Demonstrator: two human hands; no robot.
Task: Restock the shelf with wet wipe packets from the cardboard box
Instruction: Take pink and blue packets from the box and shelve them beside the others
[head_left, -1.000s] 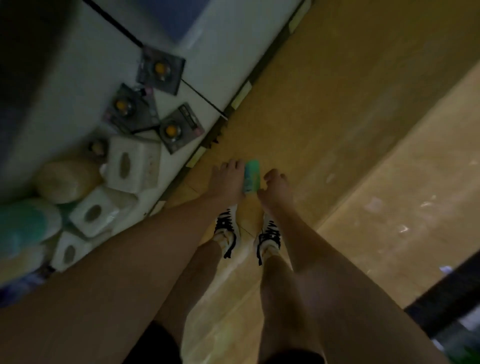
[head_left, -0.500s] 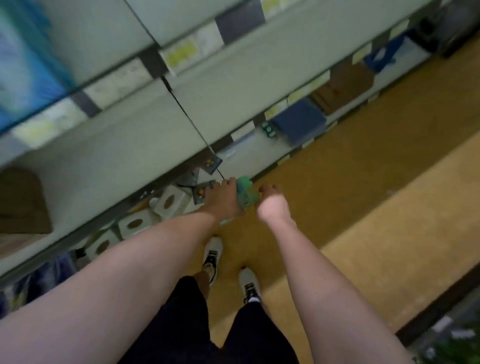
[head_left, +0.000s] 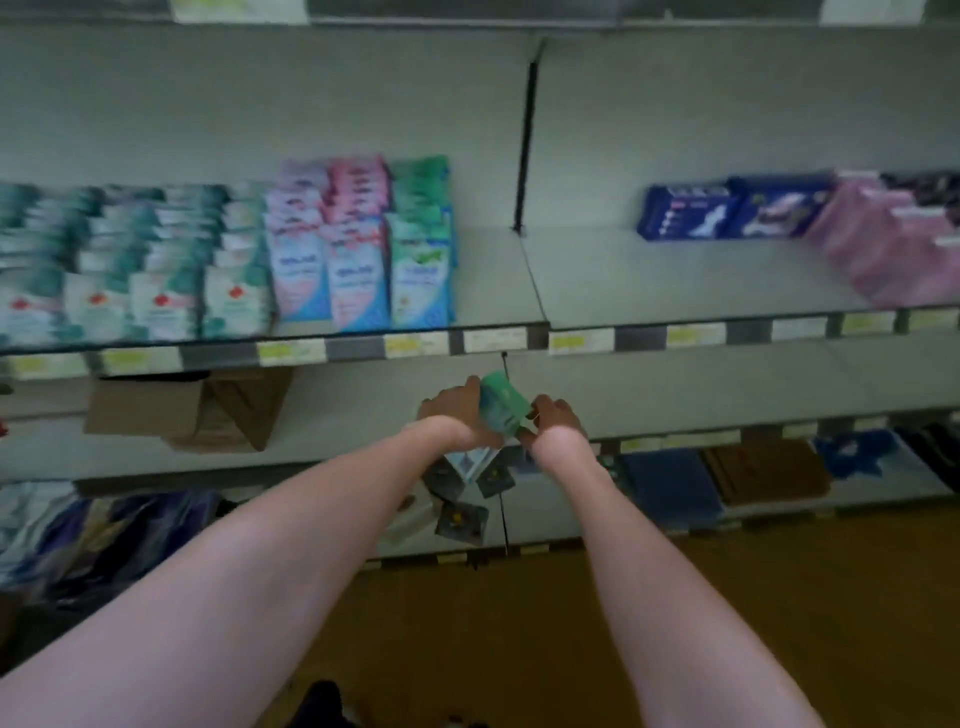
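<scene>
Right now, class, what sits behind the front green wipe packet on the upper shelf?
Behind the front green packet on the shelf, more green packets are lined up toward the back wall. Only their tops show; how many there are cannot be seen.

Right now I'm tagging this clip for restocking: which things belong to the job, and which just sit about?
Job:
green wipe packets, held between left hand and right hand
cardboard box
stocked wipe rows
shelf

Sitting about:
blue packs
pink packs
folded cloths
</scene>
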